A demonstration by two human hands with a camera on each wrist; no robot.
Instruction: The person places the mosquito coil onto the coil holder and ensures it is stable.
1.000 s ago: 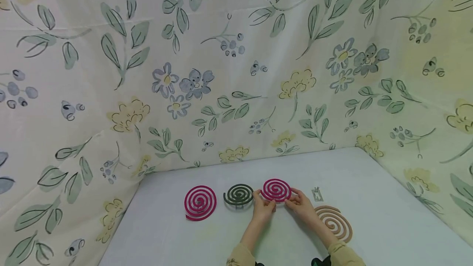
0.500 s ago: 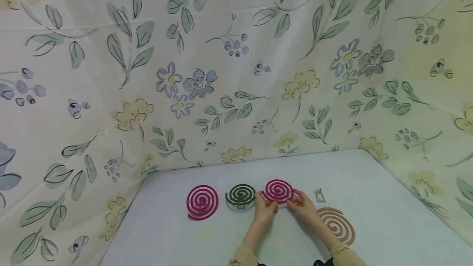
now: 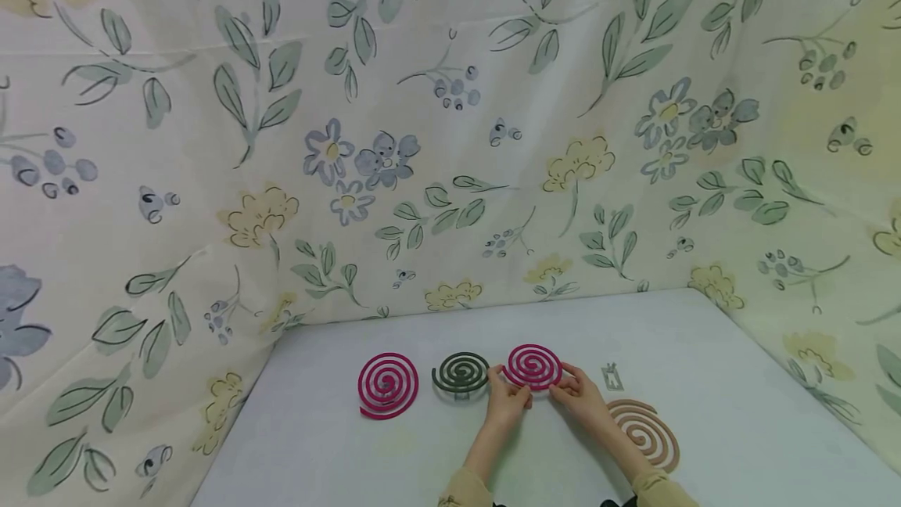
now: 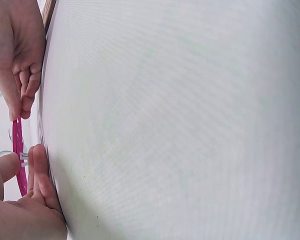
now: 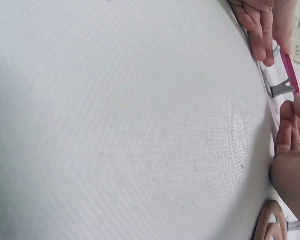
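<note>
A pink mosquito coil (image 3: 533,366) is held level above the white table by both hands. My left hand (image 3: 507,404) pinches its left side, and my right hand (image 3: 583,397) pinches its right side. In the right wrist view, a small grey metal stand (image 5: 282,89) reaches from the table up to the coil's underside. The left wrist view shows the coil (image 4: 19,135) edge-on, with a thumb above it and fingers underneath. Just left of my left hand, a dark green mosquito coil (image 3: 461,372) sits raised on its own metal stand (image 3: 461,395).
Another pink mosquito coil (image 3: 388,386) is at the left. A brown mosquito coil (image 3: 642,435) lies partly behind the right forearm. Beyond it, a flat metal stand (image 3: 612,377) lies on the table (image 3: 338,468). Floral cloth (image 3: 450,139) rises behind the table.
The head view has shifted slightly, so everything appears a little farther right. Both hands keep their hold on the pink mosquito coil, with hardly any movement relative to the table.
</note>
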